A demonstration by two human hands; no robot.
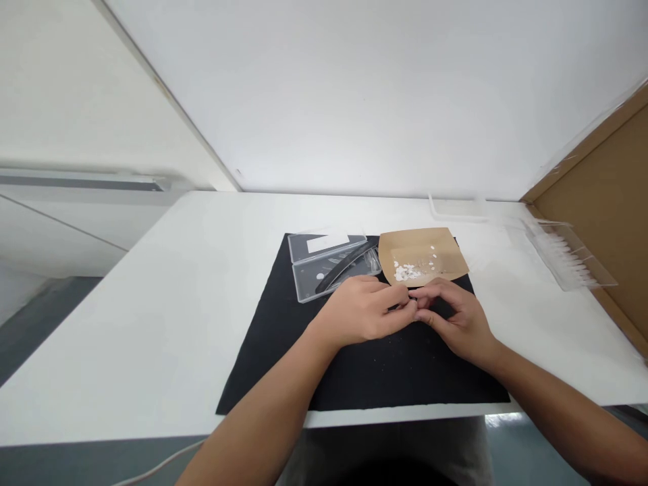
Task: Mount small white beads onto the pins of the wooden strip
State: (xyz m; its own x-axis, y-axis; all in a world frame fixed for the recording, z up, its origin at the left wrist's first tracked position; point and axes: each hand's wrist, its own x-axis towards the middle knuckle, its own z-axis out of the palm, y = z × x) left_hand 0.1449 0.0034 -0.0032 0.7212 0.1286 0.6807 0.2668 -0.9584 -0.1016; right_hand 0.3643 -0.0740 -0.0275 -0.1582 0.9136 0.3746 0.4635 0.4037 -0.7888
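Over the black mat (324, 374), my left hand (364, 309) and my right hand (455, 316) meet with their fingertips close together. Both are closed in a pinch around something too small and too covered to name. Just beyond the fingers lies a brown paper tray (453, 253) holding a heap of small white pieces (405, 273) and some tiny bits. To the left of it is an opened clear plastic case (302, 295) with several thin clear pieces inside. A long dark curved strip (344, 263) lies across the case.
A white table (152, 337) carries the mat. On the right stands a clear rack with a row of white pointed pieces (570, 260), beside a brown board (607, 175). A clear plastic holder (458, 208) sits at the back wall. A white cable (162, 464) hangs below the front edge.
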